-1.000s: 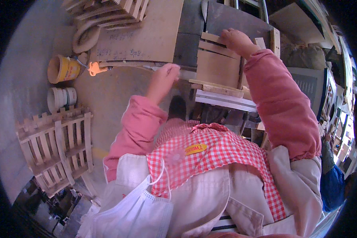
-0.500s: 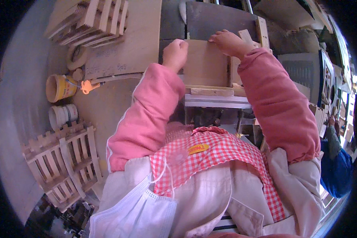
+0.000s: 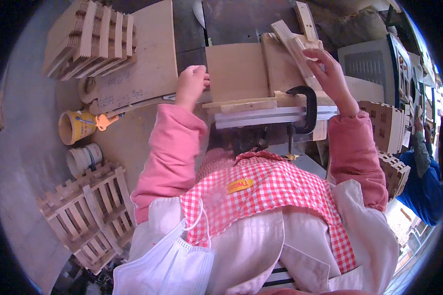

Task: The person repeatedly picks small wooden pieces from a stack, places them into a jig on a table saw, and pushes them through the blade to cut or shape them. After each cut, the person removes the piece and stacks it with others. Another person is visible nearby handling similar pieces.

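A flat light-brown board [image 3: 236,73] lies on the dark machine table in front of me. My left hand [image 3: 192,87] is beside its left edge, fingers curled in and nothing visible in them. My right hand [image 3: 329,76] is at the right, its thumb and fingers apart, the fingertips by a narrow wooden strip [image 3: 296,49]. That strip slants across a second wooden piece [image 3: 278,64] lying against the board's right side. Along the near side runs a wooden batten [image 3: 248,105] above a metal rail [image 3: 261,118]. A black C-clamp [image 3: 310,110] grips at the rail's right part.
Slatted wooden pieces are stacked [image 3: 91,39] on a large panel [image 3: 147,59] at the far left. A yellow bucket [image 3: 74,127], a white bucket [image 3: 84,160] and a slatted crate [image 3: 86,211] stand at the left. Another person in blue [image 3: 425,182] is at the right.
My right hand has left the board's far edge and moved right to the wooden strip. My left hand has dropped slightly nearer. The view has shifted, and the clamp now shows fully.
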`<action>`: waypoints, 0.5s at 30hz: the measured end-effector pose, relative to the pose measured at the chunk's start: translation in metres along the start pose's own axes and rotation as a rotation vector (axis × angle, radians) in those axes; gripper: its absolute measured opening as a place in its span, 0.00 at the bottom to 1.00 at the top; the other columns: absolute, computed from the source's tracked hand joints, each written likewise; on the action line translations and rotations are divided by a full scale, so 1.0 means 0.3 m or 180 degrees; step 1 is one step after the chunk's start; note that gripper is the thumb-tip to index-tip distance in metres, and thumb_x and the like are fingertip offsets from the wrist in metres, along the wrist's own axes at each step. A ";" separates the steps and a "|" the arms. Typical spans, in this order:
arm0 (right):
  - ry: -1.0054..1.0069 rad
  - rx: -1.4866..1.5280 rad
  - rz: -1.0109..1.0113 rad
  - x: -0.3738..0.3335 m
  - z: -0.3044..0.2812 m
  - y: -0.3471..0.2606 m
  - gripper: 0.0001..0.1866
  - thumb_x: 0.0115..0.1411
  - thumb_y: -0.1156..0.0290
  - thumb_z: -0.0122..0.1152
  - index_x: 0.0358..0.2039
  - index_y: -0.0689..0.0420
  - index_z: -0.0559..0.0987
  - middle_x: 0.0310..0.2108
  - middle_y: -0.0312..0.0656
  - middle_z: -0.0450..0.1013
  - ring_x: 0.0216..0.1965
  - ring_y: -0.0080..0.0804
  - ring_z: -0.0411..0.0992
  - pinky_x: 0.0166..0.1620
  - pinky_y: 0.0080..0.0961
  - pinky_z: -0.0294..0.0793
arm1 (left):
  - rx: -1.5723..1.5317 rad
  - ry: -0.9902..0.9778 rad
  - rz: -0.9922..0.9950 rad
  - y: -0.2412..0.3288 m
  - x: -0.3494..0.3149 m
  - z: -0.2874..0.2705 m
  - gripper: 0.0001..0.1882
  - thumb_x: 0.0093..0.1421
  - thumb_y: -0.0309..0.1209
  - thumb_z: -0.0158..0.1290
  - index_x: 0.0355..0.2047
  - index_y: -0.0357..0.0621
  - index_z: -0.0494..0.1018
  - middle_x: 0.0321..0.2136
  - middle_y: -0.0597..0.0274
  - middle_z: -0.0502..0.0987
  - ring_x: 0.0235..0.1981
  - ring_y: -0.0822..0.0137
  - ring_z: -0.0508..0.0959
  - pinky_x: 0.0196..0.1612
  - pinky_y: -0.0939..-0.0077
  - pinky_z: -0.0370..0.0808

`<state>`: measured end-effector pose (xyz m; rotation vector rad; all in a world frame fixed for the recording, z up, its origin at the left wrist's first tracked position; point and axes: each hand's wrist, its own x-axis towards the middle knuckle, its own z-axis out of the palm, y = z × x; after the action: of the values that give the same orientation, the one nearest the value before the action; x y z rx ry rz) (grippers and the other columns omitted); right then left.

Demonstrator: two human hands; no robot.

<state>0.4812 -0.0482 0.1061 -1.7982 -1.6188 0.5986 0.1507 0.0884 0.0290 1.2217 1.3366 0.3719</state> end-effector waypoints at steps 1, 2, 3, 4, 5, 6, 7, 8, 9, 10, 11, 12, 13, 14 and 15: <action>0.0013 0.0017 0.0143 -0.025 -0.004 0.011 0.14 0.61 0.72 0.56 0.48 0.59 0.75 0.47 0.43 0.74 0.45 0.33 0.74 0.46 0.27 0.73 | -0.0161 -0.0004 -0.0094 0.005 -0.004 -0.004 0.22 0.64 0.41 0.44 0.47 0.33 0.70 0.36 0.53 0.79 0.32 0.66 0.80 0.33 0.71 0.75; 0.0075 0.0058 0.0105 -0.044 -0.006 0.021 0.14 0.61 0.73 0.55 0.48 0.59 0.75 0.46 0.42 0.74 0.44 0.31 0.73 0.46 0.26 0.72 | -0.0135 -0.0024 -0.0092 0.007 -0.014 -0.009 0.23 0.65 0.41 0.43 0.48 0.32 0.69 0.37 0.52 0.79 0.32 0.65 0.80 0.33 0.71 0.75; 0.0131 0.0101 0.0130 -0.061 -0.009 0.029 0.14 0.61 0.74 0.55 0.48 0.59 0.75 0.45 0.41 0.74 0.43 0.29 0.72 0.45 0.24 0.71 | -0.0086 -0.0027 -0.0120 0.007 -0.026 -0.016 0.23 0.65 0.42 0.43 0.50 0.32 0.68 0.38 0.51 0.79 0.33 0.65 0.80 0.34 0.71 0.75; 0.0193 0.0142 0.0157 -0.072 -0.012 0.036 0.14 0.61 0.75 0.54 0.48 0.60 0.75 0.44 0.40 0.74 0.42 0.27 0.72 0.45 0.22 0.71 | -0.0032 -0.0005 -0.0143 0.007 -0.036 -0.018 0.24 0.65 0.42 0.42 0.51 0.32 0.67 0.39 0.50 0.78 0.34 0.64 0.80 0.35 0.71 0.75; 0.0239 0.0164 0.0199 -0.080 -0.014 0.043 0.14 0.61 0.75 0.54 0.48 0.60 0.75 0.44 0.40 0.74 0.42 0.27 0.72 0.45 0.22 0.70 | -0.0063 -0.0140 -0.0188 0.006 -0.047 -0.016 0.24 0.66 0.43 0.42 0.52 0.33 0.66 0.41 0.49 0.78 0.36 0.63 0.80 0.37 0.71 0.75; 0.0279 0.0185 0.0234 -0.085 -0.016 0.049 0.14 0.61 0.75 0.55 0.48 0.60 0.75 0.44 0.40 0.74 0.42 0.27 0.72 0.45 0.22 0.70 | -0.0095 -0.0239 -0.0231 0.005 -0.055 -0.014 0.24 0.66 0.43 0.42 0.52 0.34 0.65 0.43 0.48 0.77 0.38 0.63 0.79 0.39 0.71 0.75; 0.0320 0.0204 0.0264 -0.087 -0.018 0.054 0.14 0.61 0.75 0.55 0.48 0.60 0.75 0.44 0.40 0.74 0.43 0.27 0.71 0.46 0.22 0.70 | -0.0146 -0.0358 -0.0227 0.004 -0.061 -0.012 0.25 0.66 0.44 0.42 0.53 0.35 0.64 0.45 0.48 0.76 0.40 0.62 0.79 0.41 0.71 0.74; 0.0330 0.0191 0.0237 -0.087 -0.016 0.060 0.15 0.61 0.74 0.55 0.48 0.59 0.75 0.44 0.41 0.74 0.43 0.28 0.72 0.46 0.24 0.71 | -0.0175 -0.0350 -0.0316 0.005 -0.064 -0.020 0.25 0.66 0.44 0.43 0.53 0.35 0.63 0.45 0.47 0.76 0.41 0.61 0.79 0.42 0.71 0.74; 0.0338 0.0176 0.0208 -0.083 -0.014 0.066 0.15 0.61 0.73 0.56 0.48 0.59 0.75 0.45 0.42 0.74 0.44 0.30 0.72 0.46 0.25 0.71 | -0.0223 -0.0362 -0.0360 0.004 -0.066 -0.027 0.25 0.66 0.44 0.43 0.53 0.35 0.63 0.45 0.47 0.76 0.42 0.61 0.79 0.42 0.70 0.74; 0.0326 0.0180 0.0204 -0.079 -0.014 0.072 0.15 0.61 0.71 0.56 0.49 0.58 0.75 0.45 0.43 0.74 0.45 0.32 0.72 0.46 0.27 0.72 | -0.0274 -0.0331 -0.0404 0.001 -0.070 -0.029 0.25 0.66 0.44 0.43 0.53 0.35 0.63 0.46 0.47 0.76 0.43 0.60 0.79 0.43 0.70 0.74; 0.0335 0.0114 0.0166 -0.073 -0.015 0.078 0.16 0.61 0.71 0.56 0.49 0.57 0.75 0.45 0.43 0.74 0.45 0.32 0.73 0.46 0.27 0.72 | -0.0301 -0.0394 -0.0416 -0.002 -0.072 -0.032 0.25 0.66 0.44 0.43 0.53 0.35 0.63 0.46 0.46 0.76 0.43 0.60 0.79 0.43 0.70 0.74; 0.0327 0.0075 0.0158 -0.068 -0.016 0.084 0.16 0.61 0.71 0.56 0.49 0.57 0.75 0.46 0.43 0.73 0.45 0.33 0.73 0.45 0.27 0.73 | -0.0324 -0.0414 -0.0429 -0.009 -0.077 -0.032 0.25 0.66 0.44 0.43 0.53 0.35 0.63 0.46 0.46 0.76 0.44 0.60 0.79 0.43 0.70 0.74; 0.0319 0.0072 0.0103 -0.063 -0.016 0.090 0.16 0.60 0.70 0.56 0.50 0.57 0.75 0.46 0.44 0.73 0.45 0.34 0.73 0.45 0.27 0.73 | -0.0348 -0.0434 -0.0444 -0.016 -0.082 -0.033 0.25 0.66 0.44 0.43 0.53 0.36 0.63 0.46 0.46 0.76 0.45 0.59 0.78 0.44 0.70 0.74; 0.0354 -0.0005 0.0135 -0.055 -0.015 0.097 0.16 0.60 0.70 0.57 0.50 0.56 0.75 0.46 0.44 0.73 0.45 0.34 0.73 0.45 0.28 0.73 | -0.0380 -0.0442 -0.0428 -0.022 -0.082 -0.031 0.25 0.66 0.45 0.43 0.53 0.36 0.63 0.46 0.46 0.76 0.44 0.60 0.79 0.43 0.71 0.73; 0.0387 -0.0042 0.0117 -0.047 -0.012 0.103 0.17 0.60 0.69 0.57 0.50 0.56 0.75 0.46 0.45 0.73 0.45 0.35 0.73 0.45 0.28 0.73 | -0.0413 -0.0443 -0.0414 -0.029 -0.083 -0.029 0.25 0.66 0.45 0.43 0.53 0.36 0.63 0.46 0.47 0.76 0.43 0.61 0.79 0.43 0.71 0.73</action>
<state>0.5031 -0.0639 0.0853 -1.8409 -1.5145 0.4864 0.1325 0.0689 0.0370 1.0286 1.2451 0.2716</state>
